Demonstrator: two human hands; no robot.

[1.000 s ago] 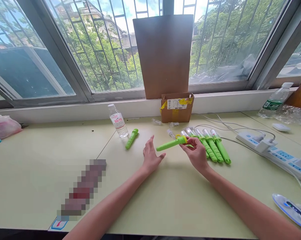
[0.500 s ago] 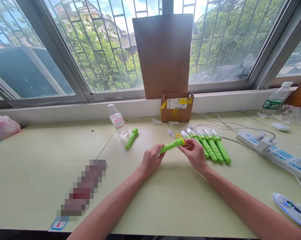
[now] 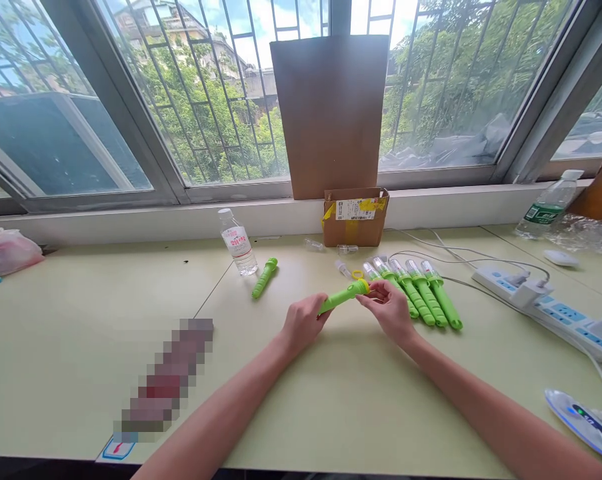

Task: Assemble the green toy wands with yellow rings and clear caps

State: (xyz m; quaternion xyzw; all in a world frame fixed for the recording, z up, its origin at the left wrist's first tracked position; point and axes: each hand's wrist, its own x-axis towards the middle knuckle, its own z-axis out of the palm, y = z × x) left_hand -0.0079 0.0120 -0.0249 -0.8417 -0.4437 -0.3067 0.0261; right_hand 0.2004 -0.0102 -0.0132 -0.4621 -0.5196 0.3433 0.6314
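Observation:
A green tube with a yellow ring at its right end is held above the table, tilted up to the right. My left hand is wrapped round its lower left end. The fingers of my right hand are pinched together at the yellow end. Whether they grip the ring or some small part there is too small to tell. Just beyond my right hand lie several green tubes with clear caps, side by side. A loose yellow ring and a small clear cap lie behind the held tube.
Another green tube lies near a water bottle. A small cardboard box stands by the window, with clear caps before it. On the right are a power strip, cables and a white device. A blurred-out object lies left.
The view has shifted slightly. Both hands stay in nearly the same place around the green tube, with only slight movement at its yellow end.

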